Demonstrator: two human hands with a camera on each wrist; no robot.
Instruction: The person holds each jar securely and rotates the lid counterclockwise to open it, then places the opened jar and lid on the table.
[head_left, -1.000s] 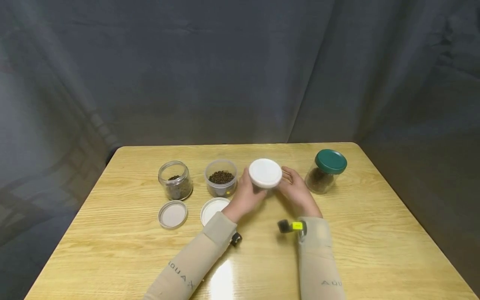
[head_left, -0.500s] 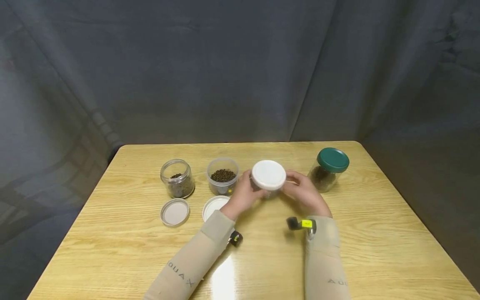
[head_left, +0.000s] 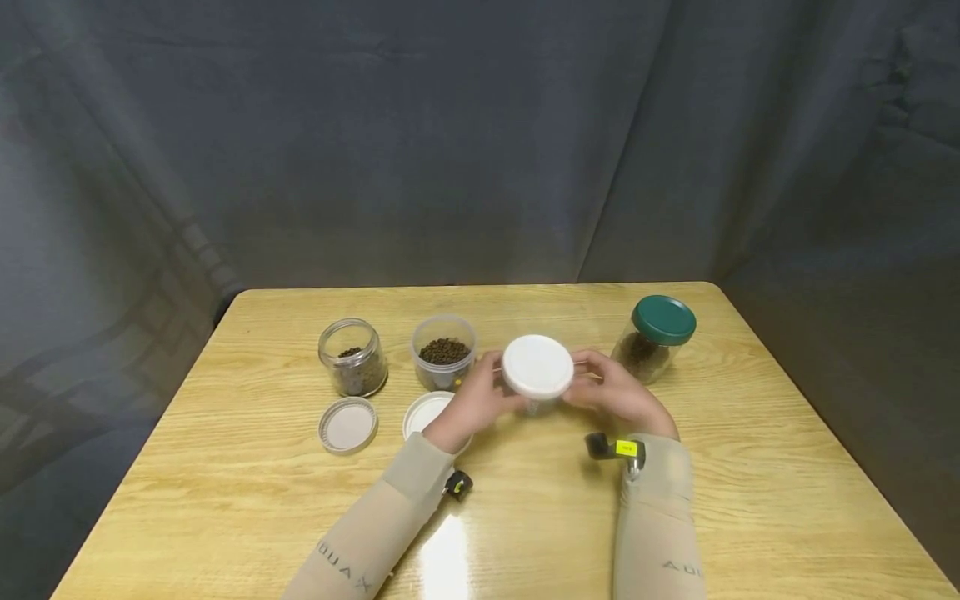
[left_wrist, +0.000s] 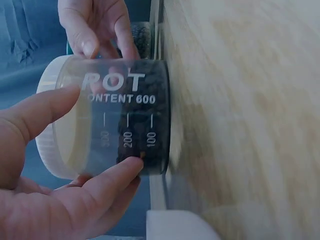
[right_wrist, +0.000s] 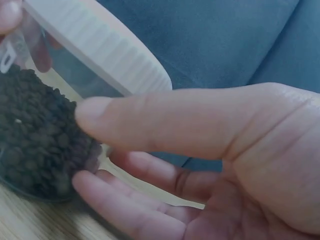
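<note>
A clear plastic jar [left_wrist: 107, 125] with "POT" and measuring marks printed in white is part filled with dark pellets. Its ribbed white screw lid [head_left: 537, 367] is on top. From the left, my left hand [head_left: 474, 404] grips the jar, thumb up by the lid and fingers along the lower wall. My right hand [head_left: 618, 396] holds it from the opposite side; in the right wrist view its thumb [right_wrist: 130, 120] overlaps the wall just under the lid. The jar's base is right at the wooden tabletop [left_wrist: 240, 125].
To the left stand an open glass jar [head_left: 356, 375] and an open plastic tub [head_left: 444, 367], both holding dark pellets. A grey lid [head_left: 348, 425] and a partly hidden white lid [head_left: 423, 412] lie before them. A green-lidded jar [head_left: 652, 342] stands at the right.
Both hands and the white-lidded jar have shifted slightly to the right and nearer to me. The other jars and the loose lids keep their places on the table.
</note>
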